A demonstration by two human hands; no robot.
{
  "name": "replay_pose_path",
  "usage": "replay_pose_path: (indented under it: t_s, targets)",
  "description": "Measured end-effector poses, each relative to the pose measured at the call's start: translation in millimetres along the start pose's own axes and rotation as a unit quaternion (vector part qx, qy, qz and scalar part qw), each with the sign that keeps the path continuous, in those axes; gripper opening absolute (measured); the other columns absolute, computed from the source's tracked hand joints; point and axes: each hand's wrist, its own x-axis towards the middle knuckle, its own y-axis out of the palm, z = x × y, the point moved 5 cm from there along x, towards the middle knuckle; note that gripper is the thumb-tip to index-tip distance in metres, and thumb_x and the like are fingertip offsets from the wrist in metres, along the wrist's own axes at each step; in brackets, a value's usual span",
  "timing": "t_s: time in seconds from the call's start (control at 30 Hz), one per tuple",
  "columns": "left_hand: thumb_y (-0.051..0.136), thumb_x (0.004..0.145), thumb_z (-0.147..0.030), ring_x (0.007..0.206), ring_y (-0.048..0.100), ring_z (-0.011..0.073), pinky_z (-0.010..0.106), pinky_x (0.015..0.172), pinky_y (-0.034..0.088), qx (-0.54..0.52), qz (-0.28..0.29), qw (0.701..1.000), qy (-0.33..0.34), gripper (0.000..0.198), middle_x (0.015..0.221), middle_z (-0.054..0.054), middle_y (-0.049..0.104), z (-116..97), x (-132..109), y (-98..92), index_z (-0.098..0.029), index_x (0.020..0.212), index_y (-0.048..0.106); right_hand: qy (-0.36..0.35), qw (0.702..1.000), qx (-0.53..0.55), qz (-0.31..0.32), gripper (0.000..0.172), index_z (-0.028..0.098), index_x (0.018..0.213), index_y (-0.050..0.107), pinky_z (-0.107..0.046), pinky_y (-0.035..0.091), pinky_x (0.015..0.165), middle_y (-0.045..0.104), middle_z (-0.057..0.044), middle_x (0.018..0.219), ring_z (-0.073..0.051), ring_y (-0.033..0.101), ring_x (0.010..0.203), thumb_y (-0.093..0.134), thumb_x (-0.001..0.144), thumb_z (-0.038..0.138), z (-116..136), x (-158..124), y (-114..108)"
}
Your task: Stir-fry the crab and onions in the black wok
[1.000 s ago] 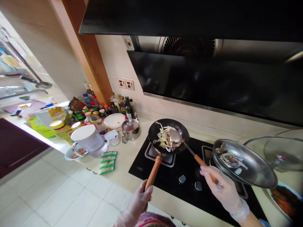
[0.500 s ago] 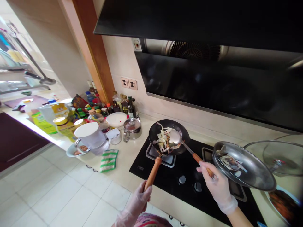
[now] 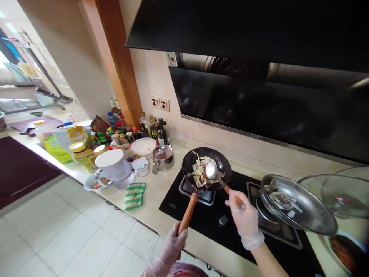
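Where the pale bench (image 3: pixel 165 181) begins at far left, a dark ladle (image 3: pixel 63 100) is seen above a mauve board (image 3: pixel 46 125). Next comes a crowd of bottles, among them a yellow-capped jar (image 3: pixel 82 154); near the front edge, a pale bowl (image 3: pixel 89 183) of reddish-brown pieces is partly hidden by a clear pitcher (image 3: pixel 113 171) with a white lid. Right of the pitcher lies a green-and-white striped cloth (image 3: pixel 135 196), and behind it a white-lidded tub (image 3: pixel 141 167). A lidded steel pot (image 3: pixel 163 158) follows, with a dark bottle (image 3: pixel 161 134) upright behind it.

At centre, my left hand (image 3: pixel 172 242), in a thin clear glove, is closed round the wooden handle (image 3: pixel 188 212) of a black wok (image 3: pixel 226 163). The wok is over the left burner (image 3: pixel 201 199) of a black hob (image 3: pixel 207 220). Inside lie pale, pink-tinged food pieces (image 3: pixel 198 171). The metal head of a spatula (image 3: pixel 211 170) touches this food or lies just above it; I cannot tell which. Its wooden grip leads to my right hand (image 3: pixel 243 217), likewise gloved, with the fingers wrapped around it near the wok's rim.

Farther right, a steel pan (image 3: pixel 314 209) containing a pale, dark-centred piece (image 3: pixel 282 201) is over the right burner (image 3: pixel 261 214). A glass lid (image 3: pixel 350 196) lies beside it, and a plate (image 3: pixel 354 240) of reddish food occupies the right margin.
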Motion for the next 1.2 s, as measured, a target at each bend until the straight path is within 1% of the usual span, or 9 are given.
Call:
replay_pose_path:
  t_s: [0.07, 0.13, 0.27, 0.47, 0.6, 0.73, 0.83, 0.97, 1.2]
  targets:
    - [0.051, 0.072, -0.069, 0.027, 0.026, 0.0048, 0.022, 0.032, 0.009, 0.002, 0.004, 1.0, 0.002, 0.095, 0.049, -0.01, 0.049, 1.2, 2.1, 0.7, -0.008, 0.141, 0.029, 0.122, 0.988, 0.09, -0.034, 0.029, 0.019, 0.092, 0.068, -0.024, 0.06, 0.06, 0.073, -0.003, 0.074, -0.019, 0.074, 0.063, 0.067, 0.083, 0.046, -21.2, 4.8, -6.8]
    - [0.052, 0.072, -0.069, 0.027, 0.027, 0.005, 0.022, 0.031, 0.01, 0.003, 0.011, 1.0, 0.004, 0.096, 0.05, -0.01, 0.05, 1.7, 3.5, 1.4, -0.008, 0.142, 0.029, 0.198, 0.964, 0.167, -0.059, 0.038, 0.017, 0.094, 0.067, -0.026, 0.061, 0.065, 0.073, -0.002, 0.073, -0.02, 0.074, 0.064, 0.073, 0.077, 0.05, -39.0, 5.6, -10.9]
    - [0.051, 0.072, -0.067, 0.027, 0.029, 0.0054, 0.022, 0.031, 0.01, 0.011, 0.012, 1.0, -0.004, 0.095, 0.051, -0.009, 0.05, 2.7, 4.1, 1.5, -0.008, 0.143, 0.028, 0.251, 0.934, 0.243, -0.079, 0.048, 0.015, 0.096, 0.066, -0.027, 0.062, 0.07, 0.074, -0.002, 0.072, -0.019, 0.074, 0.067, 0.08, 0.069, 0.052, -60.2, -0.1, -7.4]
    - [0.052, 0.071, -0.071, 0.025, 0.026, 0.0047, 0.022, 0.03, 0.011, 0.007, 0.016, 1.0, 0.003, 0.096, 0.05, -0.01, 0.049, 3.4, 5.3, 2.2, -0.009, 0.14, 0.031, 0.275, 0.906, 0.308, -0.096, 0.05, 0.014, 0.096, 0.066, -0.03, 0.063, 0.07, 0.075, -0.003, 0.076, -0.02, 0.074, 0.069, 0.082, 0.067, 0.051, -74.0, -5.2, 10.3]
    - [0.052, 0.068, -0.076, 0.025, 0.027, 0.0047, 0.022, 0.031, 0.01, -0.001, 0.018, 1.0, 0.005, 0.1, 0.05, -0.009, 0.05, -1.1, 2.8, 0.6, -0.009, 0.14, 0.031, 0.271, 0.9, 0.322, -0.112, 0.043, 0.015, 0.096, 0.066, -0.032, 0.064, 0.072, 0.075, -0.002, 0.077, -0.021, 0.075, 0.07, 0.081, 0.07, 0.046, -78.2, -2.7, 2.3]
    - [0.05, 0.065, -0.079, 0.025, 0.028, 0.0049, 0.022, 0.031, 0.01, 0.005, 0.019, 1.0, 0.002, 0.107, 0.05, -0.009, 0.051, -7.0, -0.6, -1.0, -0.006, 0.141, 0.029, 0.264, 0.891, 0.345, -0.129, 0.038, 0.017, 0.093, 0.067, -0.031, 0.065, 0.068, 0.074, 0.0, 0.078, -0.02, 0.075, 0.067, 0.081, 0.069, 0.042, -81.3, 1.2, -12.8]
    - [0.05, 0.065, -0.079, 0.025, 0.029, 0.005, 0.022, 0.031, 0.011, 0.019, 0.016, 1.0, -0.006, 0.107, 0.05, -0.01, 0.051, -9.5, -1.3, -3.2, -0.007, 0.142, 0.029, 0.246, 0.899, 0.338, -0.128, 0.037, 0.018, 0.091, 0.068, -0.032, 0.065, 0.066, 0.074, 0.0, 0.079, -0.021, 0.074, 0.065, 0.082, 0.068, 0.043, -80.8, 7.5, -26.5]
    - [0.05, 0.065, -0.079, 0.026, 0.028, 0.0043, 0.021, 0.031, 0.011, 0.014, 0.024, 1.0, -0.006, 0.108, 0.051, -0.01, 0.051, -16.7, -3.5, -7.4, -0.006, 0.142, 0.026, 0.202, 0.921, 0.311, -0.118, 0.032, 0.019, 0.084, 0.07, -0.034, 0.066, 0.063, 0.072, -0.001, 0.082, -0.021, 0.074, 0.061, 0.083, 0.066, 0.042, -74.0, 22.5, -57.8]
    - [0.053, 0.062, -0.081, 0.026, 0.028, 0.0031, 0.021, 0.032, 0.008, 0.001, 0.034, 0.999, -0.003, 0.114, 0.051, -0.009, 0.051, -26.4, -8.4, -12.7, -0.005, 0.142, 0.024, 0.24, 0.917, 0.302, -0.105, 0.033, 0.018, 0.08, 0.074, -0.03, 0.065, 0.063, 0.072, 0.0, 0.082, -0.02, 0.073, 0.059, 0.089, 0.057, 0.036, -78.2, 36.0, -113.4]
